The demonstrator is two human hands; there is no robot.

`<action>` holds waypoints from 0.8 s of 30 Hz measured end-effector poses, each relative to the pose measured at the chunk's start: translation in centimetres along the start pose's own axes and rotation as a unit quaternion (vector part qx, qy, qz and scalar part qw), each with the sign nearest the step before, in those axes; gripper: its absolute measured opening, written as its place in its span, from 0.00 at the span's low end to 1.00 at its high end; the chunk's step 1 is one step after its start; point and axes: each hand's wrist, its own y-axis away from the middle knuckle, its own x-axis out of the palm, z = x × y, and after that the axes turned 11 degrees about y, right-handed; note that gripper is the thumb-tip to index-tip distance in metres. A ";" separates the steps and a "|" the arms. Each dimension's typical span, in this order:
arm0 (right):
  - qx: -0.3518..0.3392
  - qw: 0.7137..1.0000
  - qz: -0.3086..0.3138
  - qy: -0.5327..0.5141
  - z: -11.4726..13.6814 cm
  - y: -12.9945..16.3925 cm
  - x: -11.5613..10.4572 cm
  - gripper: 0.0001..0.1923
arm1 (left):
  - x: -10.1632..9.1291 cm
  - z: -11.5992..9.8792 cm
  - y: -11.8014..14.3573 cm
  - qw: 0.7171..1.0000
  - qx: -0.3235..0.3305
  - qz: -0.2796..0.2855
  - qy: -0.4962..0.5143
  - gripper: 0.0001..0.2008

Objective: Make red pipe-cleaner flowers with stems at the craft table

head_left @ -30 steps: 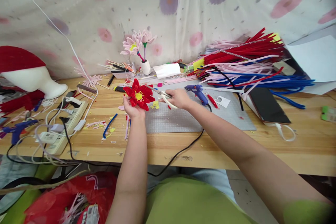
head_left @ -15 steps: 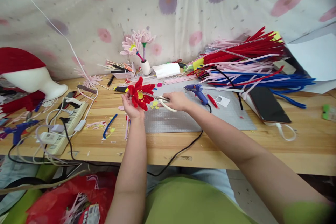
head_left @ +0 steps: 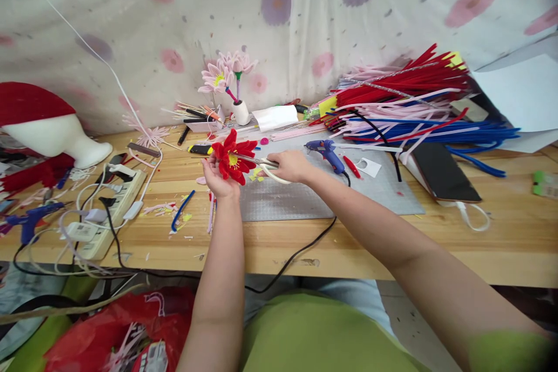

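Observation:
My left hand (head_left: 219,180) holds a red pipe-cleaner flower (head_left: 234,156) with a yellow centre, tilted to face right, above the left edge of a grey cutting mat (head_left: 305,197). My right hand (head_left: 291,165) grips white-handled scissors (head_left: 265,164); their blades point left and reach into the flower's yellow centre. Both hands hover over the wooden table (head_left: 357,244).
A blue glue gun (head_left: 326,153) and a red tool (head_left: 351,166) lie right of my right hand. Heaps of red, pink and blue pipe cleaners (head_left: 405,104) fill the back right beside a phone (head_left: 442,172). A power strip (head_left: 108,203), cables and a foam head (head_left: 52,133) sit left.
The flower turned from facing me to facing right. My right hand moved the scissors left until the blades reached the flower's centre.

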 end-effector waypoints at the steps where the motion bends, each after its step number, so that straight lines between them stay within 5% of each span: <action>1: 0.000 1.000 -0.001 0.001 0.0 0.0 0.0 0.33 | 0.0 0.0 0.0 1.000 0.000 -0.002 -0.001 0.19; 24: -0.012 0.999 -0.032 0.022 -0.4 0.4 0.4 0.33 | 0.0 0.0 -0.1 1.000 0.007 -0.001 -0.012 0.20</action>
